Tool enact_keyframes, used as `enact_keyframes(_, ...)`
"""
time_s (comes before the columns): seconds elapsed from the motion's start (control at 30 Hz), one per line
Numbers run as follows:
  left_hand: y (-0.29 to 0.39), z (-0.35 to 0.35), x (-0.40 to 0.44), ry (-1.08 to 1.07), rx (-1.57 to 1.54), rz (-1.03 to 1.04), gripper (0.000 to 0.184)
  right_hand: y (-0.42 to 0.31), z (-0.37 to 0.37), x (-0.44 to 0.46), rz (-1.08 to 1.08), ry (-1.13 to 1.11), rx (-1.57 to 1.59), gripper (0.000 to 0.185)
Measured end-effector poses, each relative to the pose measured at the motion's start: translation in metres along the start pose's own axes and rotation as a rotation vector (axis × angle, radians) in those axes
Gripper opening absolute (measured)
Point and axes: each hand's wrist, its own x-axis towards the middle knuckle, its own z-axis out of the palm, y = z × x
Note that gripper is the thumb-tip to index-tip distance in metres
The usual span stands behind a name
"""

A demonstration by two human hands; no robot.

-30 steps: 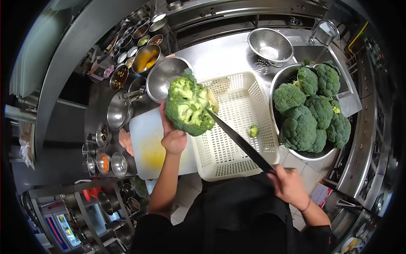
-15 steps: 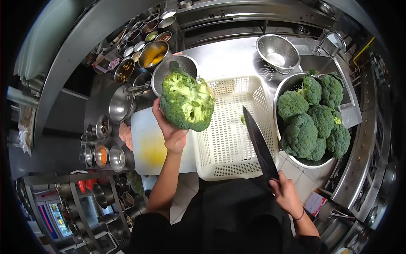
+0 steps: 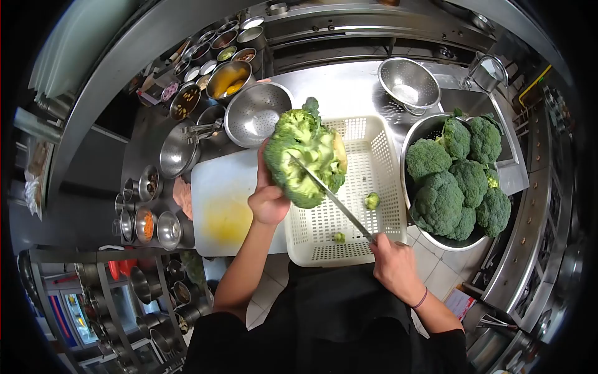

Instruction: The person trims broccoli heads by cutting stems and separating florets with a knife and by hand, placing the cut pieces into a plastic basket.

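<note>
A broccoli head (image 3: 304,149) is sitting cupped in the left hand (image 3: 269,202) over the basket (image 3: 392,163), the right hand (image 3: 395,268) gripping a knife (image 3: 339,204) against it. Cutting is seemingly just beginning: 2 pieces (image 3: 372,200) are lying inside, whole heads (image 3: 438,197) filling the bowl (image 3: 451,245).

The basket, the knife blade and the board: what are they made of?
Basket: probably plastic, matte off-white, with neat rows of slots.
Knife blade: likely steel, thin and grey with a dull shine.
Board: perhaps plastic, pale and smooth, showing no wood grain.
</note>
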Motion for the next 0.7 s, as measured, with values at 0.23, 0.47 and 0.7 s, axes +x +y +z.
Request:
enact_keyframes(0.23,-0.020,-0.017,0.021,0.003,0.631,0.357,0.105,0.013,-0.017,0.002,0.589,-0.494,0.825,0.015)
enact_keyframes(0.47,-0.003,-0.043,0.024,0.152,-0.097,-0.169,0.062,0.029,-0.011,-0.025,0.395,-0.001,0.343,0.012)
enact_keyframes(0.7,-0.050,-0.068,-0.004,-0.178,-0.765,-0.411,0.082,0.025,-0.017,-0.014,0.200,0.072,0.241,0.017)
